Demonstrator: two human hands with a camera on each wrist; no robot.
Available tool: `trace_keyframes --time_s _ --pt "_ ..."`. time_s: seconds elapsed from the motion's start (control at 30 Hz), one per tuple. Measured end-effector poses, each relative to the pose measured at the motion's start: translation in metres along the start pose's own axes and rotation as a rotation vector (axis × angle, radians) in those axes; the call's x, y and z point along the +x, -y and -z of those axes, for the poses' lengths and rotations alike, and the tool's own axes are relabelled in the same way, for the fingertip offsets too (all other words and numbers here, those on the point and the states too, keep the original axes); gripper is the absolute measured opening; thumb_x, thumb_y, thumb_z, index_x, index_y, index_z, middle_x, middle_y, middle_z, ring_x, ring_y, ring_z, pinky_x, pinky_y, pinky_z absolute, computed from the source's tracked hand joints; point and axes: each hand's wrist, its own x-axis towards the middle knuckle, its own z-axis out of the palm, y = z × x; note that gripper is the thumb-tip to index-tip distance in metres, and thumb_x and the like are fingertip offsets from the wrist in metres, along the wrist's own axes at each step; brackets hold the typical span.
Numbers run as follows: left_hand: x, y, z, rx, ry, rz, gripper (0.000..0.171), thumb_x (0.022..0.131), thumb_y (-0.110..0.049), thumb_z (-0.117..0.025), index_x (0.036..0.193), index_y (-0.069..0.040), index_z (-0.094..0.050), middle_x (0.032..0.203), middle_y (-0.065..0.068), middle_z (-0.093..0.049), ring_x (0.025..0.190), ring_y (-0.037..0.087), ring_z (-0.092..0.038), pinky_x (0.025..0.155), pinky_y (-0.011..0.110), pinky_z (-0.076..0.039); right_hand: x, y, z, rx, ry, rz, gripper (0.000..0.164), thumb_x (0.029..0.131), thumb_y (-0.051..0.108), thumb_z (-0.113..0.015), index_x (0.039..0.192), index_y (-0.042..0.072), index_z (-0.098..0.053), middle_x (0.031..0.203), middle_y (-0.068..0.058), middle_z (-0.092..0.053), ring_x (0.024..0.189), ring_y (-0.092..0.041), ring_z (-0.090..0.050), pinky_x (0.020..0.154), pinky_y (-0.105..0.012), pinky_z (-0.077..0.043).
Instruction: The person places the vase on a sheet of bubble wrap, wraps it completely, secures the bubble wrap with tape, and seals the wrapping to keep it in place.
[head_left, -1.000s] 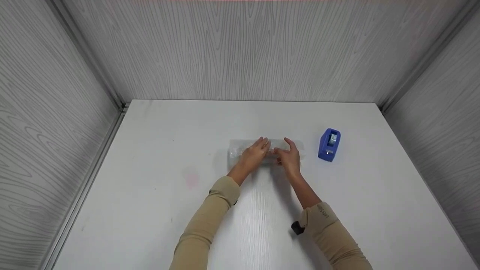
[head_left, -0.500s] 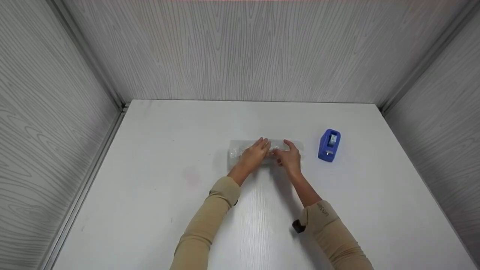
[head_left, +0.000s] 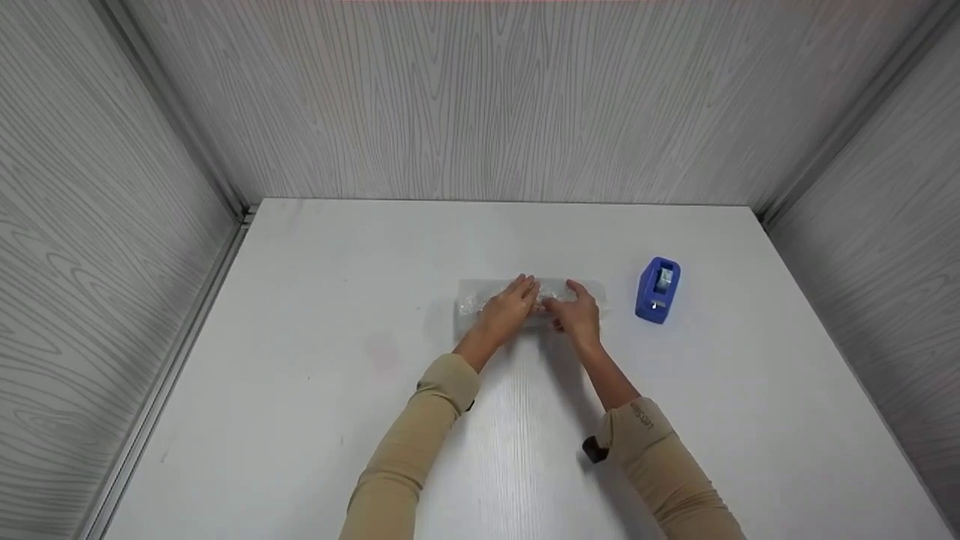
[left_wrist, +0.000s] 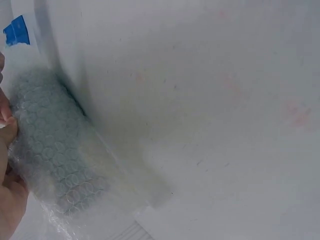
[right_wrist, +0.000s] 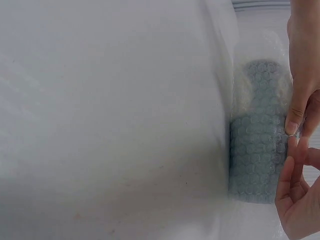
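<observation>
A green bottle-shaped thing (right_wrist: 257, 155) lies on its side under bubble wrap (left_wrist: 52, 145), its narrow end toward the left in the head view. My left hand (head_left: 506, 311) rests across the wrapped bottle with fairly straight fingers; its thumb presses the wrap's edge in the right wrist view. Close beside it, my right hand (head_left: 581, 315) has thumb and finger together at that same edge. They seem to pinch a small piece of clear tape, hard to make out. One finger of this hand points up and away. The hands cover the middle of the wrap.
A blue tape dispenser (head_left: 658, 290) with a roll in it stands on the white table (head_left: 337, 300), right of the wrapped bottle. Grey wood-grain panels (head_left: 480, 105) enclose the table at the back and both sides.
Both hands stay nearly in place. The right hand's thumb and finger have shifted very slightly left toward the left hand; the wrapped bottle has not visibly moved.
</observation>
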Motion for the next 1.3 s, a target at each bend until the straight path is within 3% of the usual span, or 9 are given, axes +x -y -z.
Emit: trace_keyframes --time_s 0.2,0.3,0.47,0.6,0.87,1.07,1.3 --pt "-0.001 0.002 0.001 -0.014 -0.021 -0.013 0.047 0.092 -0.006 -0.054 0.137 -0.015 -0.043 0.125 0.016 -0.052 0.117 0.027 -0.048 0.073 0.028 -0.052 -0.001 -0.001 -0.001 -0.013 0.011 0.005 0.067 0.082 0.023 -0.069 0.137 -0.001 -0.039 0.073 -0.016 -0.065 0.048 -0.016 -0.059 0.048 -0.022 -0.049" --pt "-0.003 0.003 0.001 -0.018 -0.013 -0.024 0.05 0.09 0.002 -0.055 0.134 -0.02 -0.047 0.126 0.017 -0.051 0.118 0.029 -0.047 0.073 0.029 -0.052 -0.001 0.0 -0.002 -0.019 0.019 0.008 0.07 0.082 0.029 -0.069 0.138 0.0 -0.038 0.071 -0.017 -0.064 0.046 -0.014 -0.058 0.049 -0.021 -0.049" --pt "-0.005 0.005 -0.001 -0.016 0.021 -0.029 0.047 0.088 0.004 -0.056 0.129 -0.02 -0.053 0.13 0.018 -0.048 0.122 0.029 -0.042 0.078 0.031 -0.051 -0.001 -0.001 -0.003 0.007 0.018 0.006 0.067 0.082 0.023 -0.068 0.137 -0.001 -0.039 0.068 -0.016 -0.063 0.043 -0.011 -0.056 0.047 -0.02 -0.048" --pt "-0.005 0.006 -0.002 -0.018 -0.026 -0.039 0.043 0.088 0.001 -0.057 0.125 -0.021 -0.058 0.128 0.017 -0.05 0.12 0.029 -0.045 0.073 0.029 -0.052 -0.001 -0.003 -0.002 0.03 0.015 0.009 0.066 0.082 0.022 -0.068 0.137 0.0 -0.039 0.069 -0.015 -0.063 0.043 -0.013 -0.056 0.046 -0.021 -0.049" --pt "-0.002 0.006 0.0 -0.168 -0.059 -0.044 0.035 0.089 -0.005 -0.055 0.122 -0.016 -0.062 0.127 0.019 -0.05 0.12 0.031 -0.044 0.07 0.034 -0.053 -0.004 -0.004 0.0 0.037 0.004 -0.009 0.07 0.08 0.023 -0.068 0.139 0.003 -0.037 0.077 -0.012 -0.066 0.058 -0.026 -0.062 0.049 -0.023 -0.05" --pt "-0.003 0.007 0.001 -0.201 -0.072 -0.051 0.033 0.09 -0.01 -0.055 0.122 -0.015 -0.062 0.126 0.021 -0.05 0.119 0.034 -0.044 0.071 0.036 -0.053 -0.008 -0.003 0.002 0.046 0.044 -0.018 0.072 0.08 0.019 -0.067 0.141 0.004 -0.032 0.082 -0.013 -0.066 0.068 -0.036 -0.063 0.051 -0.024 -0.05" --pt "-0.003 0.007 0.001 -0.179 -0.047 -0.055 0.038 0.087 -0.003 -0.059 0.122 -0.016 -0.061 0.127 0.019 -0.049 0.121 0.033 -0.043 0.066 0.035 -0.054 -0.01 0.0 0.005 -0.056 0.055 0.001 0.07 0.083 0.022 -0.065 0.142 0.005 -0.031 0.086 -0.017 -0.066 0.068 -0.035 -0.064 0.051 -0.026 -0.051"
